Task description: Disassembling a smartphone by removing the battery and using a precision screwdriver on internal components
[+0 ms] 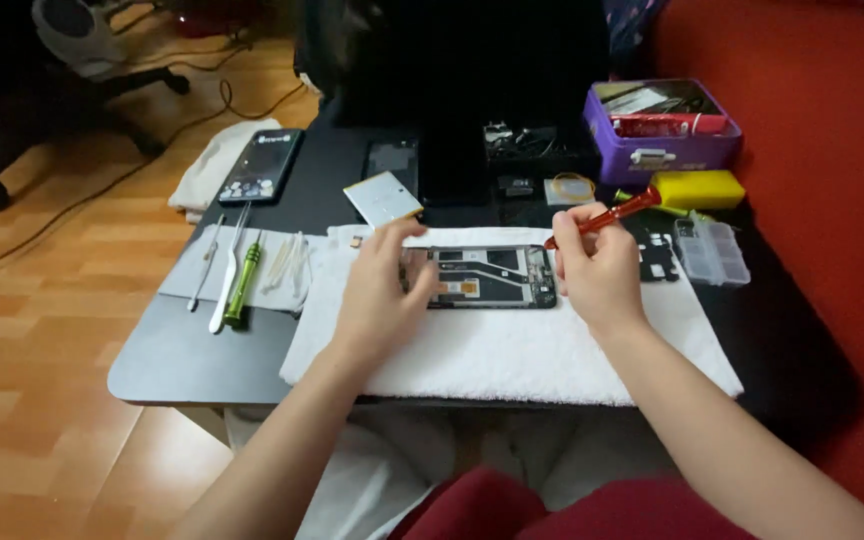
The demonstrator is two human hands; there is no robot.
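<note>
The opened phone [482, 277] lies flat at the centre of the frame on a white towel [512, 345], its back cover off so that the dark boards and metal shields inside show. It looks light, thin and stiff, but fragile: the bare parts inside would likely take harm from pressure, so the safe places to hold it seem to be the long outer edges of the frame, not the exposed middle. The towel under it should keep it from sliding.

The left hand [382, 290] rests on the left end of the phone, fingers [417, 285] bent and fairly close together, pressing or steadying that end; whether they pinch the edge I cannot tell. The right hand [597, 270] sits at the right end of the phone, its fingers closed narrowly around a red-handled screwdriver [607, 215], held like a pen with the handle pointing to the upper right and the tip aimed down toward the phone's right end.

Outward from there, on the black desk [192, 355]: a green-handled screwdriver [244, 282] and thin pry tools lie on a grey mat at the left, a second phone [262, 165] with a dark screen sits at upper left, a flat pale battery-like part [383, 198] just above the towel, a clear compartment box [712, 252] at the right, a yellow block [697, 188] above it, and a purple tin [662, 125] of tools at upper right
</note>
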